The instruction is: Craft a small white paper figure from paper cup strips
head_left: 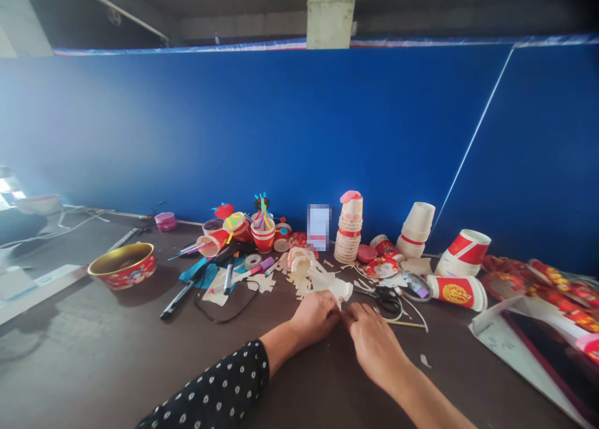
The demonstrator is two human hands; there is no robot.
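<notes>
My left hand [314,318] is closed on a white paper piece [333,285], curved like part of a cut paper cup. The fingertips of my right hand [372,336] press together at its near edge, meeting the left fingertips; the exact contact is hidden. Just beyond lies a heap of cut cream paper strips [299,270]. Black-handled scissors [387,299] rest right of the paper piece, beside white cord and a thin stick [405,323]. To the left are a marker [229,275] and a purple-and-pink glue stick or marker [262,265].
Stacked paper cups [349,235] stand at the back, with more white cups [415,229] and a lying red cup [456,293] rightward. Decorated cups [263,235] stand back left. A red-gold bowl [124,268] sits left; a dark tablet-like device [547,360] lies right. A blue partition [262,129] closes the back.
</notes>
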